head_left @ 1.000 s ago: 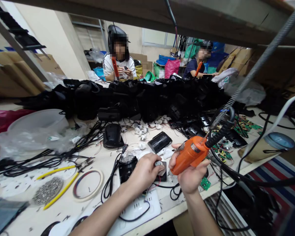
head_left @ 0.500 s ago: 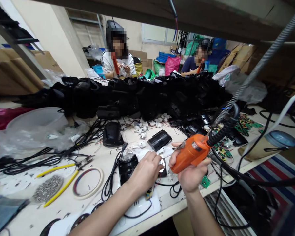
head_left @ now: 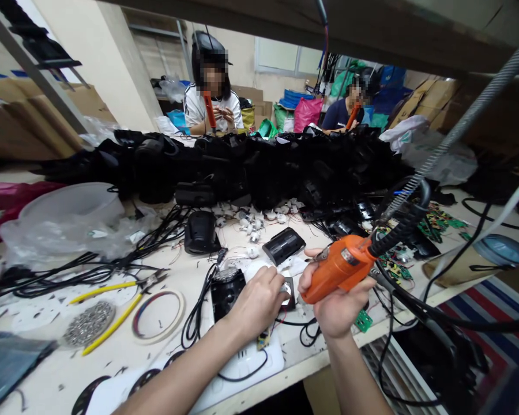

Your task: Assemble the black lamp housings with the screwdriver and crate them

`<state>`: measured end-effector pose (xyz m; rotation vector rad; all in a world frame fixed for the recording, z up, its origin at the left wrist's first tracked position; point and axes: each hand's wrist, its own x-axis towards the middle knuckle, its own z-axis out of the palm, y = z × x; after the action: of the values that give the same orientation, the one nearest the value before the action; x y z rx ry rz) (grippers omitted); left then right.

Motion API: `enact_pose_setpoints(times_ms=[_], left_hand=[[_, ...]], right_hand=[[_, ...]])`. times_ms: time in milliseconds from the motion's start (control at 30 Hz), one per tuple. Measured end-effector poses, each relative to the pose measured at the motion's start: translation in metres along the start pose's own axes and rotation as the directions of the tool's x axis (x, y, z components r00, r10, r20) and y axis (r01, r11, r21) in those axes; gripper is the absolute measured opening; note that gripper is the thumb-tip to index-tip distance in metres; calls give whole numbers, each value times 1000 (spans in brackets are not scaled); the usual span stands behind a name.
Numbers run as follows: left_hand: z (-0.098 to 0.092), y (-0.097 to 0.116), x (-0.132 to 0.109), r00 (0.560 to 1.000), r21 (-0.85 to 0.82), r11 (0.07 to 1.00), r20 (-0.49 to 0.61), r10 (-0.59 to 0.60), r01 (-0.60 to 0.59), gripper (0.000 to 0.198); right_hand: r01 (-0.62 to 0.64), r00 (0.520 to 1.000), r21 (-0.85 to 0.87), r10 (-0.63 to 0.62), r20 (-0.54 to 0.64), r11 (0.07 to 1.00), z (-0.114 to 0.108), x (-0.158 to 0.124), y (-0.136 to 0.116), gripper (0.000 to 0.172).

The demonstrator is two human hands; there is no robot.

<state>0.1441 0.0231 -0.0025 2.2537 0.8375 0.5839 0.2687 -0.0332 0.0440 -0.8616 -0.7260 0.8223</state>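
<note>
My right hand (head_left: 339, 311) is wrapped around an orange electric screwdriver (head_left: 339, 268), which hangs from a coiled spring and a black cable. Its tip points down and left, hidden behind my fingers. My left hand (head_left: 257, 302) is closed, its fingertips pressed together beside a small pale shiny part (head_left: 286, 295) on a black plastic piece (head_left: 290, 302). What those fingers pinch is hidden. Under my left hand lies an open black housing (head_left: 225, 294) with a cable, and a small circuit board (head_left: 263, 339) shows below the wrist.
Yellow-handled pliers (head_left: 112, 323), a heap of screws (head_left: 90, 323) and a tape roll (head_left: 158, 317) lie at left. Black housings (head_left: 259, 161) are piled across the back, with small white motors (head_left: 253, 225) before them. Circuit boards (head_left: 447, 219) lie at right. Two people sit opposite.
The whole view has shifted slightly, so the bench appears a little further right. Both hands keep nearly the same pose, and the screwdriver stays in my right hand.
</note>
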Motion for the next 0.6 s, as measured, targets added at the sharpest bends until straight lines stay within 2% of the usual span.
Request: enact_pose_setpoints(times_ms=[67, 200, 333, 433, 600], left_hand=[[1, -3, -2, 1000, -16, 1000, 12, -16, 16, 14], [4, -13, -4, 994, -186, 978, -28, -104, 97, 34], [7, -18, -4, 990, -213, 967, 13, -143, 142, 26], [8, -20, -3, 995, -193, 977, 14, -94, 95, 19], [7, -24, -4, 999, -156, 987, 17, -44, 46, 21]], right_hand=[[-5, 1000, 0, 5, -7, 1000, 0, 0, -2, 75], [4, 1000, 50, -3, -8, 999, 1, -1, -6, 72], [26, 999, 113, -31, 38, 993, 5, 0, -4, 74], [11, 998, 73, -15, 61, 997, 9, 1, 3, 73], [28, 999, 16, -29, 21, 999, 8, 3, 16, 80]])
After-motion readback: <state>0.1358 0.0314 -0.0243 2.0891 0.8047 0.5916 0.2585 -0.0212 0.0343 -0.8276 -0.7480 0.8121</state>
